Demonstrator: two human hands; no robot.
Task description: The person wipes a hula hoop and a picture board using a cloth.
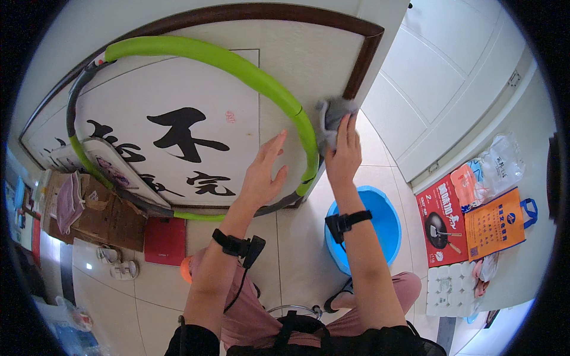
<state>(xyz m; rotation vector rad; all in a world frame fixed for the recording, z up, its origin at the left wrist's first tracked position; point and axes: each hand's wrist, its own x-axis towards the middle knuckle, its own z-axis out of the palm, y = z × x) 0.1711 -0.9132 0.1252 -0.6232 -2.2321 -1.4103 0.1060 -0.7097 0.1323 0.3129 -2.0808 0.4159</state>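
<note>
My right hand [345, 153] presses a grey cloth [336, 118] against the dark wooden frame [363, 62] near its right edge. The frame surrounds a calligraphy panel [240, 115] with large black characters, leaning upright before me. My left hand [265, 173] is raised in front of the panel, inside the outline of a green and grey padded hoop [262, 82], fingers apart and holding nothing. Whether it touches the hoop I cannot tell. Beneath my right forearm a blue plastic basin [392, 218] stands on the floor; my arm hides part of it.
A cardboard box [111, 222] with a pink face mask [70, 202] is at left, beside a red flat box [164, 240] and white sandals [124, 270]. At right are a red wok box [441, 222], an orange bag [494, 227], wrapped paper rolls [449, 289] and a white door [445, 66].
</note>
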